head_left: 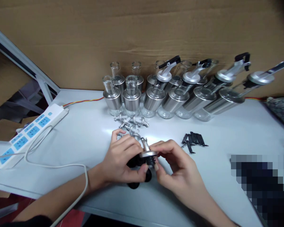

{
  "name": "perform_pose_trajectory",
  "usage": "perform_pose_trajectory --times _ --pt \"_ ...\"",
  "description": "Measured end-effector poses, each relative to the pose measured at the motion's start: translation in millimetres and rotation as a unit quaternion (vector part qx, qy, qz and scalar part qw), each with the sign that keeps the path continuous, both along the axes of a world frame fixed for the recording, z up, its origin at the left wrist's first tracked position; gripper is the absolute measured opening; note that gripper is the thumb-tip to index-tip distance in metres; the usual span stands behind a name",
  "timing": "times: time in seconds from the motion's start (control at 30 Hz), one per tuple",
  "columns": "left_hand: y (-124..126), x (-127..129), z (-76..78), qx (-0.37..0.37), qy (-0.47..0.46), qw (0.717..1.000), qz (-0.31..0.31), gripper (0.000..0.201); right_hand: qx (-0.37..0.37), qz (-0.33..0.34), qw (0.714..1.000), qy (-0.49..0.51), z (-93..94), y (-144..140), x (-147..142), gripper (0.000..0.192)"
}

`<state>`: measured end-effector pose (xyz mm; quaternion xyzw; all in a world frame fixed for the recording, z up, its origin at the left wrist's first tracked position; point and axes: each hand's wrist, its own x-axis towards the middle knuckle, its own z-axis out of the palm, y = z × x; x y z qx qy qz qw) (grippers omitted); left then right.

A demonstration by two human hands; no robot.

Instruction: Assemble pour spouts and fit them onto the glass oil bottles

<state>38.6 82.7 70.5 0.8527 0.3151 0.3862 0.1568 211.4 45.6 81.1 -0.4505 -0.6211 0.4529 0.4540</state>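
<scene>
Head view: white table (227, 132); bottle row (170, 94) at back, 4 w/ pourers fitted, approx 6 bare. Loose spouts (130, 123), black clips (194, 139) wait. Left hand (121, 159) & right hand (174, 164) both pinch one pourer spout (147, 152) above table front.

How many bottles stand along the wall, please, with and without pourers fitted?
Bottles with pourer: 4
Bottles without pourer: 6
Total: 10
Both the left hand and the right hand hold another pourer.
</scene>
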Motion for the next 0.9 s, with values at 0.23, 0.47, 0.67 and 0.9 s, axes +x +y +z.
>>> perform_pose_trajectory --times 0.23,0.47,0.67,0.9 --pt "3.3 -1.7 -5.0 0.012 -0.021 0.999 -0.022 0.029 -0.007 -0.052 0.999 0.005 -4.2 3.7 1.8 0.023" --pt "3.2 -2.4 -9.0 0.009 -0.015 0.999 -0.037 0.029 0.003 -0.032 0.999 -0.02 -5.5 6.0 7.1 0.009" --pt "0.2 -0.2 -10.2 -0.006 -0.042 0.999 -0.026 0.024 0.044 -0.039 0.986 -0.157 3.9 13.5 20.2 0.013" --pt "-0.5 1.7 -6.9 -0.009 -0.06 0.998 -0.003 0.034 0.103 -0.13 0.875 -0.455 -18.2 27.9 85.3 0.028"
